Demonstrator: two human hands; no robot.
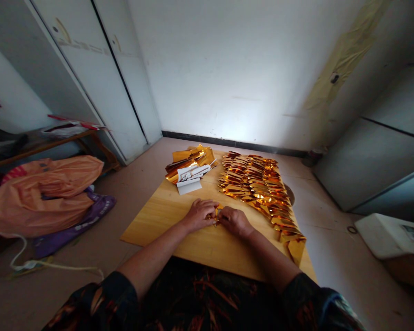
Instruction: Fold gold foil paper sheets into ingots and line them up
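Note:
My left hand [202,214] and my right hand [235,221] meet over the middle of the wooden table [155,216]. Between them they pinch a small piece of gold foil paper [218,212], mostly hidden by the fingers. Rows of folded gold foil pieces [251,179] lie closely packed along the table's right side. Beyond my left hand is a loose pile of gold foil sheets [189,158], with white paper [189,185] at its near edge.
An orange plastic bag [48,193] and a purple bag [79,225] lie to the left, near a pale cable [69,267]. Cabinets [86,59] stand at the left, a grey appliance [372,147] at the right. A white box [389,234] is on the right.

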